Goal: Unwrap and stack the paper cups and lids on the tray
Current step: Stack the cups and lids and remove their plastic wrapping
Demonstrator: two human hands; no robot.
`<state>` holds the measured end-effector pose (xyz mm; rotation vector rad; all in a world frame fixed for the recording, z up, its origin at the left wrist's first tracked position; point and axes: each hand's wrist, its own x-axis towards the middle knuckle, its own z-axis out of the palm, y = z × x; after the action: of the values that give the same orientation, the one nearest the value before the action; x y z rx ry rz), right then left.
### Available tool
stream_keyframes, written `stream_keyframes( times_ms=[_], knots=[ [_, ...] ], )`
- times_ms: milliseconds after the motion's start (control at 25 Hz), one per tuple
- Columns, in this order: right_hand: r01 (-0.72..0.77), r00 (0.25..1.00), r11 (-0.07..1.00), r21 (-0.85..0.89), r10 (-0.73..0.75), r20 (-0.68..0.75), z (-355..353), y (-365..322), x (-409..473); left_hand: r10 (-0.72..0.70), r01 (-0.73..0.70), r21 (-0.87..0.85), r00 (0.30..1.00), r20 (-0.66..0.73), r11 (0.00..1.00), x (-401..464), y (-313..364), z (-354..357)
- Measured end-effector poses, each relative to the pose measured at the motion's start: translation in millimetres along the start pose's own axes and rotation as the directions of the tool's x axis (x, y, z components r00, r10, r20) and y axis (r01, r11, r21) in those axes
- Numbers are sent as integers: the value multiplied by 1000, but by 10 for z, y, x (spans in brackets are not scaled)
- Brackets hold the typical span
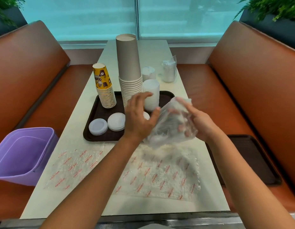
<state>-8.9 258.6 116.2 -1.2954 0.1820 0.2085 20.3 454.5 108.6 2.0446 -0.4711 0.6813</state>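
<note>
Right hand (198,124) grips a crumpled clear plastic bag (171,123), fingers curled into the film, index finger extended. Left hand (140,116) just beside it, fingers spread and relaxed, holding nothing (thumb near the bag). Beyond the left hand: tall stack of white lids (151,96) on the dark tray (100,136), grey cups (129,70) alongside.

Orange booth seats (32,66), pale table (160,52), frosted window (77,17)
</note>
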Motion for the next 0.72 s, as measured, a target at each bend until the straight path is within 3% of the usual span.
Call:
stream_keyframes(
  times_ms=[40, 80, 160, 200, 240, 320, 400, 440, 480, 520, 600, 640, 680, 720],
  knots=[
    [-23, 997, 997, -70, 28, 69, 83, -2, -19, 94, -109, 89, 983, 156, 990, 25, 92, 43],
    [-44, 992, 995, -89, 55, 117, 134, 4, -17, 67, -112, 114, 938, 340, 987, 44, 159, 92],
    [-14, 977, 999, -38, 22, 212, 143, 10, -17, -117, 134, 12, 813, 571, 991, 61, 198, 155],
    [21, 962, 1000, -12, -17, 272, 87, 16, -19, -174, 237, -38, 804, 569, 971, 39, 167, 180],
    [26, 943, 999, -22, -17, 331, 11, 29, -20, -230, 302, -69, 838, 494, 951, 16, 107, 211],
    [-35, 920, 987, -156, 92, 381, -97, 57, -58, -376, 467, -189, 847, 376, 864, 16, 32, 216],
    [-39, 942, 960, -278, 129, 311, -130, 104, -100, -497, 625, -344, 774, 392, 701, 79, 29, 202],
    [-32, 970, 968, -250, 91, 227, -110, 112, -103, -536, 661, -386, 749, 390, 643, 111, 28, 200],
    [-5, 992, 986, -167, 26, 124, -80, 99, -100, -557, 650, -380, 760, 337, 658, 111, 46, 170],
    [40, 999, 997, -69, -41, -8, -42, 79, -104, -524, 569, -340, 822, 224, 748, 68, 57, 123],
    [139, 968, 981, 134, -106, -226, -37, 69, -94, -229, 233, -158, 972, 44, 960, -136, 28, 80],
    [165, 955, 960, 225, -99, -279, -42, 76, -91, -89, 92, -27, 990, 106, 995, -256, 19, 92],
    [163, 954, 934, 319, -67, -291, -38, 86, -89, -44, 23, 88, 970, 240, 996, -374, 38, 125],
    [140, 959, 902, 408, -21, -283, -27, 83, -100, -85, 24, 164, 923, 375, 986, -494, 47, 171]
  ],
)
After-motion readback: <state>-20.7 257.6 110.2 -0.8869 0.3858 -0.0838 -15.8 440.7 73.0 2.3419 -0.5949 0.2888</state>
